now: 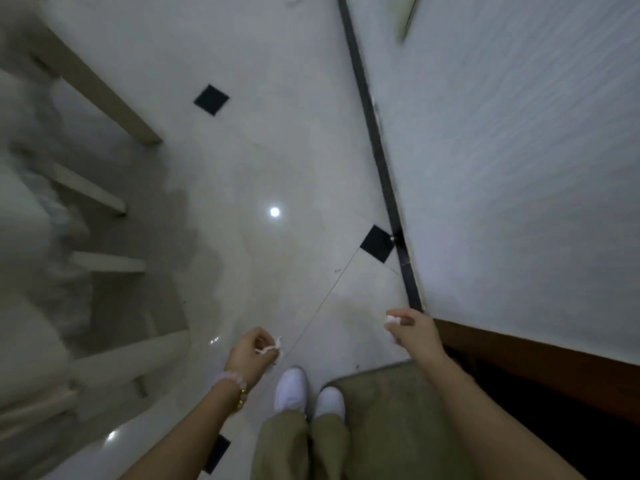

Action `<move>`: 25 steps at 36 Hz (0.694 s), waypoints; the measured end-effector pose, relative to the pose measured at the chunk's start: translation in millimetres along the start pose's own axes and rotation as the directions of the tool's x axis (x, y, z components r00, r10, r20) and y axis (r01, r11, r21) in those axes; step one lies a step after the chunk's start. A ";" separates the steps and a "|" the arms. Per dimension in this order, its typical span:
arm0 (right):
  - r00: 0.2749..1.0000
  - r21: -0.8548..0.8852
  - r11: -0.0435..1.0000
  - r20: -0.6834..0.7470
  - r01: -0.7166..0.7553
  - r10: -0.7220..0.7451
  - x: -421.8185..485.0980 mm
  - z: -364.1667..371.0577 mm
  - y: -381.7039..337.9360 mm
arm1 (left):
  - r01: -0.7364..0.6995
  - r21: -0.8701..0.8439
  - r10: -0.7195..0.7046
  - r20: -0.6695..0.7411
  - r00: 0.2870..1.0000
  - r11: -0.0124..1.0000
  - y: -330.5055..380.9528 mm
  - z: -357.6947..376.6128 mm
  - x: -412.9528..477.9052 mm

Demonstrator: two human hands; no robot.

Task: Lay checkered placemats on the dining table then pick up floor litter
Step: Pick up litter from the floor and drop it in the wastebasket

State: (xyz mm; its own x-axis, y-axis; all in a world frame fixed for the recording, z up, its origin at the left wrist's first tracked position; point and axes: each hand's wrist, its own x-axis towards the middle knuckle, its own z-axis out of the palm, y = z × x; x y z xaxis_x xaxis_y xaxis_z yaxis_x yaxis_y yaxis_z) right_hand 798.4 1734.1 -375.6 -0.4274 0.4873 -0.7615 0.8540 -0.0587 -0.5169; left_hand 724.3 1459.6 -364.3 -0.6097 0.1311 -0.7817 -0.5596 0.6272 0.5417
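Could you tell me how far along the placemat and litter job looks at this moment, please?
The dining table and placemats are out of view, so that step cannot be judged. Litter pickup is in hand: the left hand pinches a white scrap, and the right hand holds another white scrap. The visible floor shows no obvious litter; both scraps are not yet binned.

Dim, cool light, lamp glare spot on glossy floor [274, 212], blurred left side, wide-angle edge distortion
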 end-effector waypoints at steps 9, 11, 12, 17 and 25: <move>0.998 0.081 0.996 0.046 0.046 -0.049 -187.3 -69.5 -75.0 | -0.209 -0.090 0.209 -0.009 0.978 0.974 111.2 -64.8 -164.8; 0.998 0.122 0.992 0.041 0.043 -0.048 -219.4 -79.6 -73.9 | -0.215 -0.137 0.213 -0.034 0.977 0.967 117.8 -71.1 -197.6; 0.999 0.136 0.990 0.037 0.031 -0.037 -234.1 -84.4 -69.8 | -0.211 -0.147 0.209 -0.033 0.977 0.966 117.7 -72.2 -213.2; 0.999 0.084 0.996 0.028 -0.034 0.032 -297.8 -97.3 -20.6 | -0.154 -0.144 0.160 0.027 0.987 0.977 89.5 -68.5 -278.4; 0.986 0.109 0.980 0.023 -0.165 0.164 -348.4 -112.2 57.2 | 0.065 -0.326 -0.092 -0.066 0.994 0.943 22.8 -64.2 -310.6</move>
State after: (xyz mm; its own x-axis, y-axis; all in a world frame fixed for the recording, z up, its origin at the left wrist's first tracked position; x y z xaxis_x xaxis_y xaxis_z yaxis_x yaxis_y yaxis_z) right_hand 1029.4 1658.7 -96.0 -0.2884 0.4512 -0.8445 0.8756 -0.2327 -0.4233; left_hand 864.9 1383.9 -89.4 -0.5917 0.0218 -0.8058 -0.7505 0.3499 0.5606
